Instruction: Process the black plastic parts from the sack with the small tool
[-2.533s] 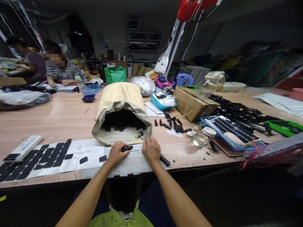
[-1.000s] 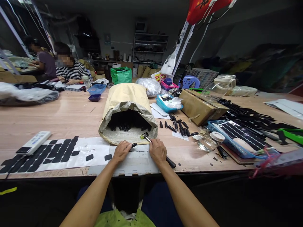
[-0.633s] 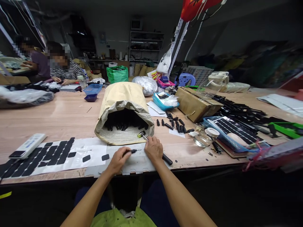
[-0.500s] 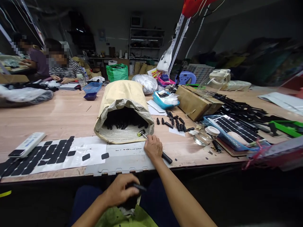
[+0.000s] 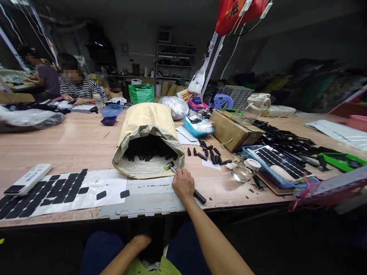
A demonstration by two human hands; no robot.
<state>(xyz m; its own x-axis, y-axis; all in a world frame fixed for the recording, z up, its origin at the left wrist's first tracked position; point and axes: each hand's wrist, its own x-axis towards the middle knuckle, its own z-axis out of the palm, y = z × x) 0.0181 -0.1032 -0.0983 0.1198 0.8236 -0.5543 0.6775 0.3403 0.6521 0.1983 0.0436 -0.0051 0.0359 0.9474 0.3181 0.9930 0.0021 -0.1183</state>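
Observation:
My right hand (image 5: 183, 185) is closed around the metal shaft of a small hammer (image 5: 200, 197) at the table's front edge. The hammer's yellowish head points towards the mouth of a large cream sack (image 5: 151, 116), and its black grip sticks out to the right of the hand. The sack lies on its side, with many dark pieces inside. Below the table edge, my left hand (image 5: 141, 242) is low near my lap, its fingers lost in the dark. A grey plate (image 5: 137, 204) lies flat in front of the sack.
On the left lie a white sheet with black rounded stickers (image 5: 71, 187) and a white device (image 5: 28, 179). Black handle-like pieces (image 5: 212, 152), a glass jar (image 5: 242, 171), a blue basket (image 5: 275, 164) and a cardboard box (image 5: 235, 130) stand right. Two people sit at back left.
My left hand has dropped lower below the table edge, and the dark piece it held is no longer visible. My right hand stays on the hammer. The view has shifted slightly.

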